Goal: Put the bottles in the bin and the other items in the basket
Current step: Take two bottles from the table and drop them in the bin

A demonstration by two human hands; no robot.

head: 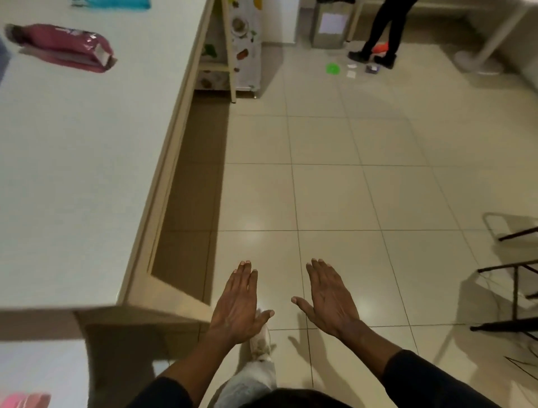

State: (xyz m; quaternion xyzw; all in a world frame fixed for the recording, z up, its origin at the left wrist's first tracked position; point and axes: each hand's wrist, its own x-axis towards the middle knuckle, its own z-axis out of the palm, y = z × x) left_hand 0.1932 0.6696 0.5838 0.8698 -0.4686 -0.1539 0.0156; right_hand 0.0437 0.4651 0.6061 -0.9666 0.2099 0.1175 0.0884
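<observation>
My left hand (238, 303) and my right hand (327, 295) are held flat, palms down, over the tiled floor, fingers stretched out and holding nothing. A dark red bottle (58, 46) lies on its side on the white table (87, 174) at the far left, well away from both hands. A grey bin (330, 26) stands at the back of the room. Small items lie on the floor near it: a green disc (332, 69), white scraps (351, 70) and a small purple thing (372, 68). No basket shows.
A person in black trousers (384, 29) stands by the bin with something orange (381, 47) at the feet. A patterned cabinet (243, 43) stands past the table. Black chair legs (515, 291) are at the right. A teal thing (116, 3) and a pink thing (24, 400) sit at the edges.
</observation>
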